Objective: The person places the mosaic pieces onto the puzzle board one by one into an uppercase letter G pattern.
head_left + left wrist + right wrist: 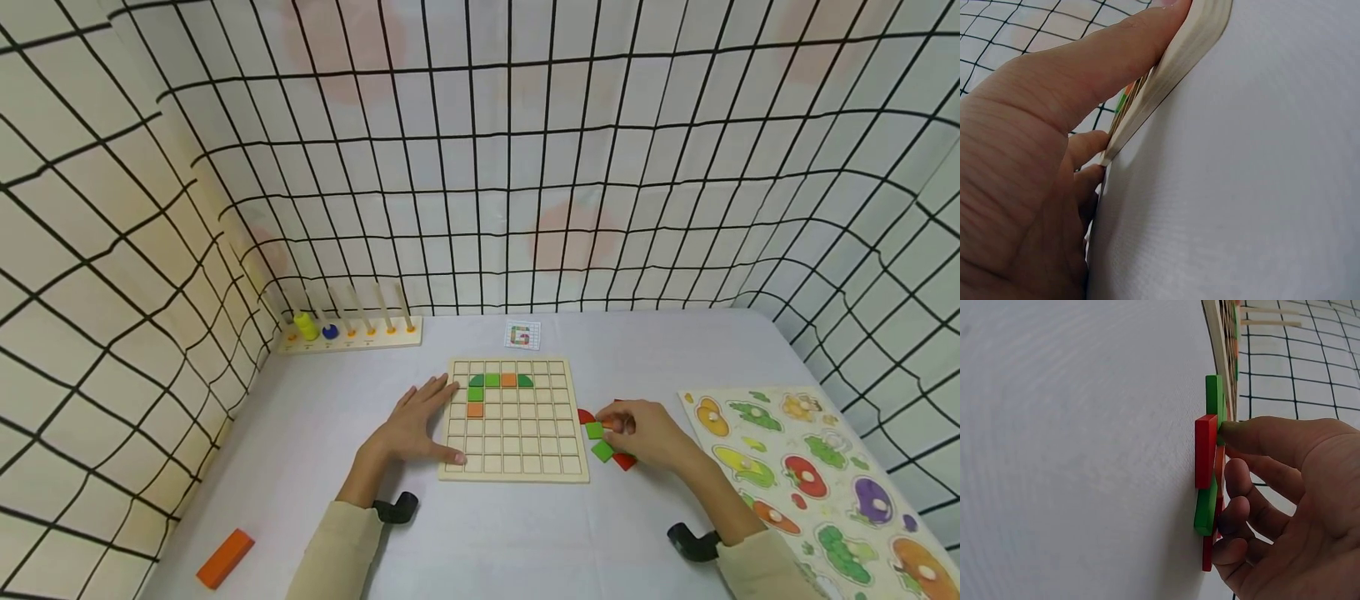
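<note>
A wooden grid board (525, 454) lies on the table. Toward its upper left sit several tiles: green squares (492, 380), orange squares (475, 410) and dark green rounded pieces (525, 381). My left hand (408, 429) rests at the board's left edge with fingers spread; its thumb (1116, 56) lies over the rim. Right of the board, my right hand (652, 433) is over a small cluster of loose tiles, thumb and index finger pinching an orange tile (1220, 464). Green tiles (602, 451) and red tiles (1205, 453) lie about those fingers, partly hidden by them.
A small pattern card (522, 335) stands behind the board. At the back left is a peg stand (352, 340) with yellow and blue rings. An orange block (225, 558) lies front left. A vegetable puzzle board (795, 450) covers the right side. Black-lined netting surrounds the table.
</note>
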{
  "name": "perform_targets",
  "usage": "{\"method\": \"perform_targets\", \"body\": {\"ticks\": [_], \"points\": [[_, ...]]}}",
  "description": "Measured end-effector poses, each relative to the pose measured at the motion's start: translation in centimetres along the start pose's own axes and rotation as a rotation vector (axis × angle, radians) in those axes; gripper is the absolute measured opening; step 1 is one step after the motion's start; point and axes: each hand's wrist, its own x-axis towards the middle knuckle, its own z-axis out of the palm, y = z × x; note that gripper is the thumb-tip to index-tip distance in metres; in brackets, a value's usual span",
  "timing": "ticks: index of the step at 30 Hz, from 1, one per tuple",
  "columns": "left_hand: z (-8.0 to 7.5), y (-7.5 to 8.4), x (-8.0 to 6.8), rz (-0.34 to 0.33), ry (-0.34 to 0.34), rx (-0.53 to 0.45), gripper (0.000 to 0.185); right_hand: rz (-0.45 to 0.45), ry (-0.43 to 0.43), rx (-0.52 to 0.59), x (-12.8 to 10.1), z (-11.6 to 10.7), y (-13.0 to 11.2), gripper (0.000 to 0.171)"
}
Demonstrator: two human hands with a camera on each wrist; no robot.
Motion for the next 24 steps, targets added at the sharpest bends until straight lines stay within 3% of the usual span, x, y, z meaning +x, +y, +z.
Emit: {"method": "perform_targets", "body": {"ticks": [24], "points": [[0.12,-0.06,0.05,-0.007,0.005,0.001,0.126,-0.010,-0.001,-0.029,-0.10,-0.02,-0.28,0.023]]}}
